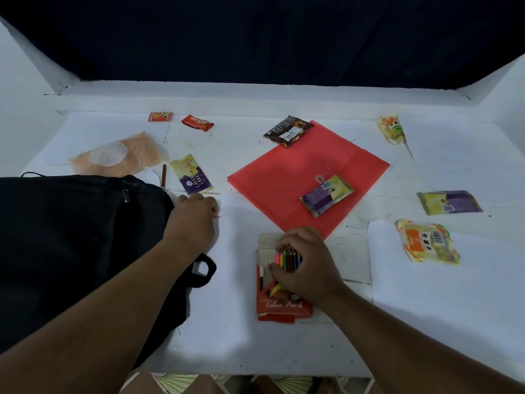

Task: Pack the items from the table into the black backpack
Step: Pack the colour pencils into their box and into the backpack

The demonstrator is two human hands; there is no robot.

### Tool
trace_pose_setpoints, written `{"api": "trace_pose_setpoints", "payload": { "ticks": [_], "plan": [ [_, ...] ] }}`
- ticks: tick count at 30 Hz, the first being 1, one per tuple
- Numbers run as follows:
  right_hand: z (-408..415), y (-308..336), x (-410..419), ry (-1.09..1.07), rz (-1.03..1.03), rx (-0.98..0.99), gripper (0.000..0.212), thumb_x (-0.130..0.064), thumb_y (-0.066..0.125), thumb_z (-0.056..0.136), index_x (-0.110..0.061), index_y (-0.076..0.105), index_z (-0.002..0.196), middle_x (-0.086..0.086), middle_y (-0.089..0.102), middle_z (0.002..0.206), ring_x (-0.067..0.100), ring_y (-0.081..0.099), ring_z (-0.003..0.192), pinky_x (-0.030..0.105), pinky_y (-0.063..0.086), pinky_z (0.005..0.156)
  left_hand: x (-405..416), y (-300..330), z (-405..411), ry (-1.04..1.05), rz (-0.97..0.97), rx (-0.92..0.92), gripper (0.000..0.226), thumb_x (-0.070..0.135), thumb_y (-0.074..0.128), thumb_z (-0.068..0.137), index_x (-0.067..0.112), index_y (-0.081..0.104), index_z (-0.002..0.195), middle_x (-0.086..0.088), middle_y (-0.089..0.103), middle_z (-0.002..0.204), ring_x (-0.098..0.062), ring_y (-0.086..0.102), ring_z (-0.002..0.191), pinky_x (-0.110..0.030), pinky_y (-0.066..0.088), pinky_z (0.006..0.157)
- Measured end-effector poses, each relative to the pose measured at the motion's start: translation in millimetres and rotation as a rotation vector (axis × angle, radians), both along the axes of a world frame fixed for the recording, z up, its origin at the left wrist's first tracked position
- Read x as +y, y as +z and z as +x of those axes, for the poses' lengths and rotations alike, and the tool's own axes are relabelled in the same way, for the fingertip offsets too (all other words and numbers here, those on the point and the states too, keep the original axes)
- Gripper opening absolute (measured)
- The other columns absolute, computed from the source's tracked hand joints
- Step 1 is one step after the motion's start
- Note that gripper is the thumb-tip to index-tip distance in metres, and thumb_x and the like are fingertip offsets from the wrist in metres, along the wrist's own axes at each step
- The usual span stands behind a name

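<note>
A white painted table (233, 336), scuffed in places, is seen across the whole lower frame. A black backpack (71, 237) of soft matte fabric is laid flat at the left of the frame, its zip pull and a looped carry handle visible. A flat, smooth red plastic folder (284, 172), set as a diamond, is found at centre. A crinkled translucent orange bag (119, 155) is placed at upper left, just above the backpack.

Below centre, a worn red cardboard pencil box (281, 304), printed "Colour Pencils", is laid with its flap open. A bundle of coloured pencils (288, 260) is grasped by the right hand (308, 265), fingers curled round it, over the open end of the box. The left hand (193, 220) is rested on the table touching the backpack's right edge, fingers curled; whether anything is held in it cannot be told.

Glossy snack packets are counted: three purple-and-yellow cake packets (one (191, 174) just above the left hand, one (326, 194) on the folder, one (450, 202) at right), two yellow-orange packets (427, 241) (392, 129) at right, one dark packet (288, 130) overlapping the folder's top corner, and two small red wrappers (160, 117) (197, 122) at upper left. One loose red pencil (164, 174) is noted beside the backpack.
</note>
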State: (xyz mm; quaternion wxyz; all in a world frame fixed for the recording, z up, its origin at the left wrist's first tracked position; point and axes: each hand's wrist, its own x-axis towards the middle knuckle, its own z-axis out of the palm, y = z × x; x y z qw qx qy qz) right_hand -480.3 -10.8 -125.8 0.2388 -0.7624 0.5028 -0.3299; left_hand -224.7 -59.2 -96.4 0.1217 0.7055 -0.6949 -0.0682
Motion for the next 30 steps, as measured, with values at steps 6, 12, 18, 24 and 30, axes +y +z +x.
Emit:
{"api": "trace_pose_setpoints", "payload": {
  "ticks": [6,12,18,24,30],
  "plan": [
    [-1.3,-0.8,0.7,-0.013,0.032,-0.020,0.025,-0.035,0.074,0.070,-0.021,0.067,0.089,-0.010,0.056,0.099,0.004,0.051,0.103,0.010,0.044,0.085,18.6,17.7,-21.7,-0.090,-0.301,0.414,0.012,0.003,0.065,0.091,0.011,0.072,0.097,-0.001,0.069,0.096,-0.018,0.063,0.088,-0.025,0.049,0.078],
    [-3.6,-1.8,1.0,-0.004,0.046,-0.038,0.021,-0.024,0.073,0.071,-0.019,0.069,0.092,-0.007,0.058,0.101,-0.001,0.050,0.102,0.002,0.038,0.084,47.7,19.8,-67.9,0.035,-0.080,0.953,0.030,-0.001,0.062,0.093,0.026,0.064,0.106,-0.007,0.067,0.081,-0.026,0.069,0.074,-0.039,0.058,0.071],
    [-4.0,-3.3,-1.1,-0.026,0.018,-0.022,0.021,-0.009,0.059,0.076,-0.015,0.069,0.093,-0.006,0.062,0.096,0.006,0.053,0.098,0.003,0.036,0.087,66.6,-10.6,-78.7,-0.021,-0.105,0.736,0.026,0.004,0.068,0.092,0.027,0.072,0.105,0.009,0.068,0.080,-0.003,0.063,0.075,-0.017,0.051,0.069],
    [-3.8,-5.0,-1.1,-0.027,0.008,-0.041,0.017,-0.011,0.060,0.077,-0.013,0.069,0.091,-0.003,0.064,0.095,0.008,0.055,0.096,0.004,0.038,0.086,66.7,-19.1,-82.2,-0.019,-0.178,0.676,0.016,0.008,0.071,0.092,0.017,0.077,0.104,0.013,0.069,0.089,0.011,0.061,0.082,-0.004,0.043,0.073],
    [-3.9,-5.9,-1.3,-0.018,-0.013,-0.036,0.016,-0.017,0.064,0.076,-0.015,0.069,0.091,-0.005,0.064,0.095,0.008,0.055,0.096,0.007,0.040,0.086,64.3,-21.2,-87.1,-0.019,-0.241,0.643,0.013,0.007,0.073,0.089,0.012,0.080,0.099,0.001,0.077,0.093,-0.002,0.065,0.082,-0.001,0.044,0.076]
  ]
}}
